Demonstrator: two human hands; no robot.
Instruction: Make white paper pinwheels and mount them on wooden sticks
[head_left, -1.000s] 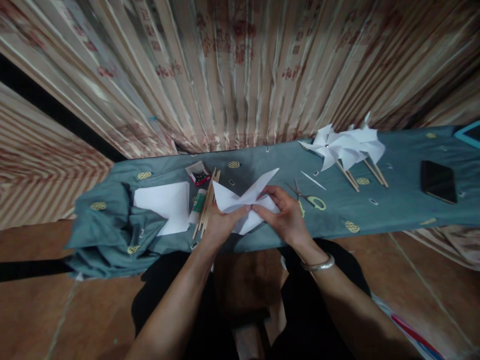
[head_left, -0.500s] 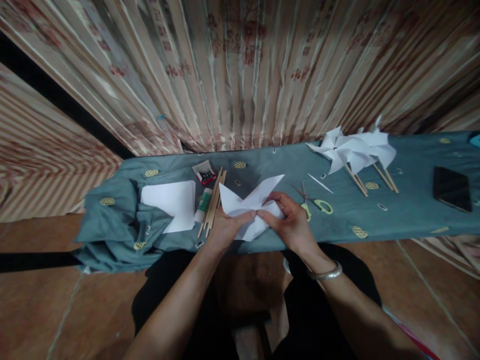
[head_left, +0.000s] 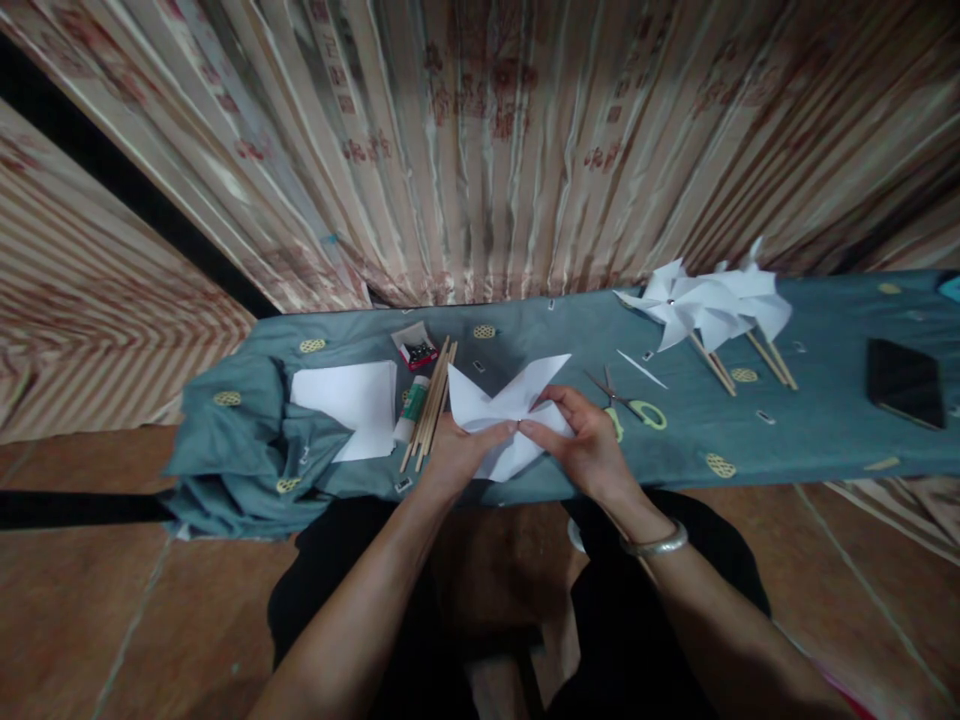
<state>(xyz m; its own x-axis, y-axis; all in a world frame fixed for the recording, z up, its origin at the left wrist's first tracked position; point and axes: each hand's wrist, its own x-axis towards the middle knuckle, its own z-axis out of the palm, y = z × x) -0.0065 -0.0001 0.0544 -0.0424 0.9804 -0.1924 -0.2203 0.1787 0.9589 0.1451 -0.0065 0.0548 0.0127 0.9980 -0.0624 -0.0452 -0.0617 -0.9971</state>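
Note:
A white paper pinwheel (head_left: 510, 402) is held between both hands above the cloth, its blades folded in to the centre. My left hand (head_left: 459, 455) grips it from the left, thumb pressed near the middle. From the right, my right hand (head_left: 589, 440) holds it, with the thumb at the centre and the fingers behind the paper. A small dark spot, perhaps a pin head, shows between the thumb tips. Wooden sticks (head_left: 433, 405) lie just left of my left hand. Scissors (head_left: 630, 405) with pale green handles rest close to my right hand.
On the green cloth (head_left: 825, 440) lie a paper stack (head_left: 352, 405), a glue stick (head_left: 411, 408) and a small open box of dark pins (head_left: 417, 348) at left. Finished pinwheels (head_left: 712, 305) on sticks, a white paper strip (head_left: 642, 369) and a phone (head_left: 905, 382) lie rightward.
Both hands keep hold of the pinwheel, thumbs still at its centre. The whole view has shifted slightly; the things on the cloth have stayed in place.

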